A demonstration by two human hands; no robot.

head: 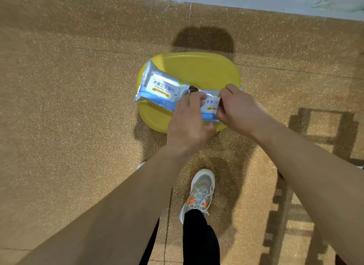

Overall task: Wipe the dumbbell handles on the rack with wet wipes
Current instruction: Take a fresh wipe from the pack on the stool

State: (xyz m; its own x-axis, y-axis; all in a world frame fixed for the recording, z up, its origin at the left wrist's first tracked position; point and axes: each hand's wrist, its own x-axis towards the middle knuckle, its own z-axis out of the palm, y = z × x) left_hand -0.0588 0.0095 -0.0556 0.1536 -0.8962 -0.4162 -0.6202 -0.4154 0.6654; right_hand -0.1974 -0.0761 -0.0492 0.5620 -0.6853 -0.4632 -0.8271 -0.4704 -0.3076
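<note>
Between curled fingers of the left hand [189, 119] and right hand [238, 109], a wipes pack [211, 105] sits pinched, seemingly to peel it open.

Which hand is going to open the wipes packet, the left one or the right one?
Probably the right hand: it pinches the edge of the label on the wipes packet, ready to peel it back. The left hand grips the packet's other end, steadying it.
</note>
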